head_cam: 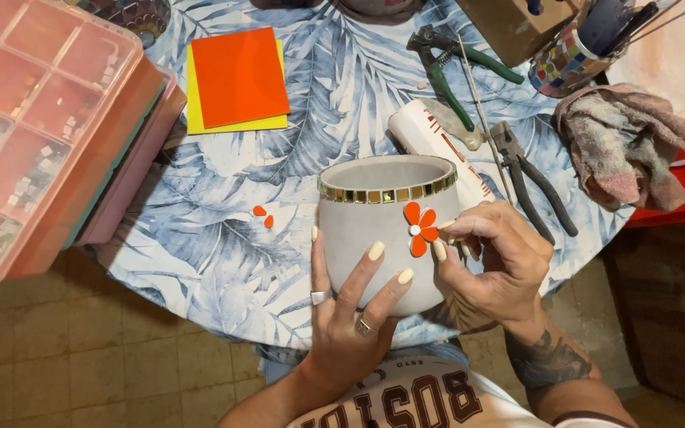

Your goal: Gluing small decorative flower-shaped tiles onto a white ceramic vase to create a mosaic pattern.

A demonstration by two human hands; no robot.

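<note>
Grey pot: gold rim band laid; orange flower nearly formed (two petals left on surface).
Hands: left hand cupped on pot; right hand pinched at flower.

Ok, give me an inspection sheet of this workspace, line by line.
Surface: round table under a blue leaf-print cloth.
Job's things: grey pot with a gold mirror-tile rim, orange petal flower stuck on its side; two loose orange petals on the cloth.
Clutter: orange and yellow sheets, compartment box of small tiles, green-handled nippers, black pliers, white tube, rag, mosaic cup of tools.
Grippers: left hand cradles the pot; right hand pinches at the flower.
Cables: nothing seen.
Surroundings: tiled floor.
</note>
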